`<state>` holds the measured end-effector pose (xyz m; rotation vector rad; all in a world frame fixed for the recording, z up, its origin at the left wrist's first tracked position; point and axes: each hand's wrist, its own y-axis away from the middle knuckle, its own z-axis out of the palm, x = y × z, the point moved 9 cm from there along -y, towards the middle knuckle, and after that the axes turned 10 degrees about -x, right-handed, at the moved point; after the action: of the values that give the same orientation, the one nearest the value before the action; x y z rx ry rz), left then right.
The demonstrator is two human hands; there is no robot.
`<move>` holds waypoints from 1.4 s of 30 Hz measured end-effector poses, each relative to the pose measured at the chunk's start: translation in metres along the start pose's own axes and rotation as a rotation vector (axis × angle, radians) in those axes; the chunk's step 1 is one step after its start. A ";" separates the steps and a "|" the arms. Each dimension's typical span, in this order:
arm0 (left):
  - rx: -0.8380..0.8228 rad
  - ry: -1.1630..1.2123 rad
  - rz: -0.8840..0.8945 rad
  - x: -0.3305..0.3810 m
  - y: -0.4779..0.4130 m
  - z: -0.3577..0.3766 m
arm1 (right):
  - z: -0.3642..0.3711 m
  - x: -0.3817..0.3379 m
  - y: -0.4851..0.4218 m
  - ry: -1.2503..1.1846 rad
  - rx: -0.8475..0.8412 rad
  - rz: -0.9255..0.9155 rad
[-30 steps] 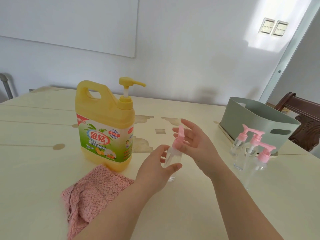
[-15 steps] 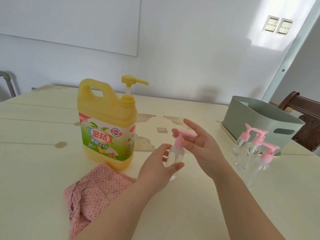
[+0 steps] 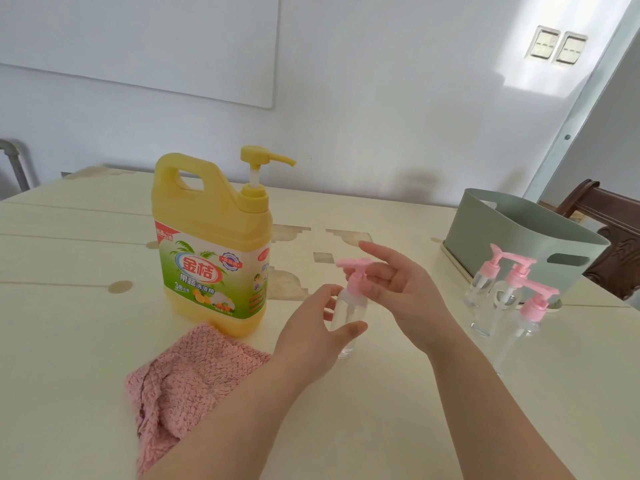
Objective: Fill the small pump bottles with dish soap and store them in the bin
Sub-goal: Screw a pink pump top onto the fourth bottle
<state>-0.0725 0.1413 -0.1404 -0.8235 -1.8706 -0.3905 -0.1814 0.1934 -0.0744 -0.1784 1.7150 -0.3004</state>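
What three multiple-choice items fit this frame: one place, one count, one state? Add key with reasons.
1. Relative to the yellow soap jug, where does the pink cloth lie?
A. Behind it.
B. Just in front of it, on the table.
C. On top of it.

2. How many small pump bottles stand free beside the bin?
A. One.
B. Three.
C. Five.

3. What is the left hand doing?
A. Pressing the jug's pump.
B. Resting flat on the cloth.
C. Gripping the clear body of the held bottle.

Key:
1 B, the cloth lies at the jug's near side.
2 B, three pink-topped bottles stand by the bin's front wall.
3 C, its fingers and thumb wrap the bottle while the right hand pinches its pink pump.
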 end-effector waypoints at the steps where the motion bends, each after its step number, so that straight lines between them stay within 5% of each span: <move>1: 0.000 0.002 0.000 0.000 0.000 0.000 | -0.002 0.001 -0.001 0.037 0.032 0.001; 24: -0.009 0.009 0.007 0.002 0.000 0.001 | 0.002 0.008 0.002 -0.101 -0.006 0.048; 42: 0.001 -0.006 0.009 0.002 0.000 0.001 | -0.001 0.004 -0.006 0.149 0.079 0.010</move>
<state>-0.0734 0.1420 -0.1392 -0.8325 -1.8720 -0.3817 -0.1837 0.1866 -0.0757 -0.0912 1.8474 -0.3822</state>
